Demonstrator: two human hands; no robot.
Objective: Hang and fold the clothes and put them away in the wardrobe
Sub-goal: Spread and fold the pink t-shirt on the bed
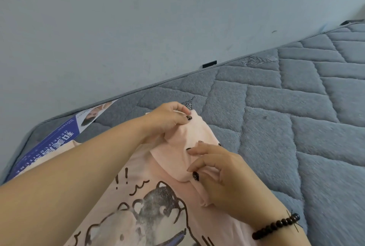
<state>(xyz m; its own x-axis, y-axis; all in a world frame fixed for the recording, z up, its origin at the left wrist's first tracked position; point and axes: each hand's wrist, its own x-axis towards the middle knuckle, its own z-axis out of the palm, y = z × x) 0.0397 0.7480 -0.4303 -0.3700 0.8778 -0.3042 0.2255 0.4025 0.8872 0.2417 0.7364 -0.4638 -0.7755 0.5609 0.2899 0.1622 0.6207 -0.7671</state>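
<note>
A pale pink T-shirt [169, 202] with a cartoon bear print lies flat on the grey quilted mattress [296, 127]. Its sleeve [177, 152] is folded over onto the body of the shirt. My left hand [167, 119] pinches the far end of that sleeve between thumb and fingers. My right hand [221, 174], with a dark bead bracelet [276, 226] at the wrist, grips the near edge of the same sleeve. My left forearm crosses over the shirt and hides part of its left side.
The mattress runs along a pale blue-grey wall [138, 28]. A blue and white printed label [59, 139] lies on the mattress's left corner. A small black object [209, 63] sits between mattress edge and wall.
</note>
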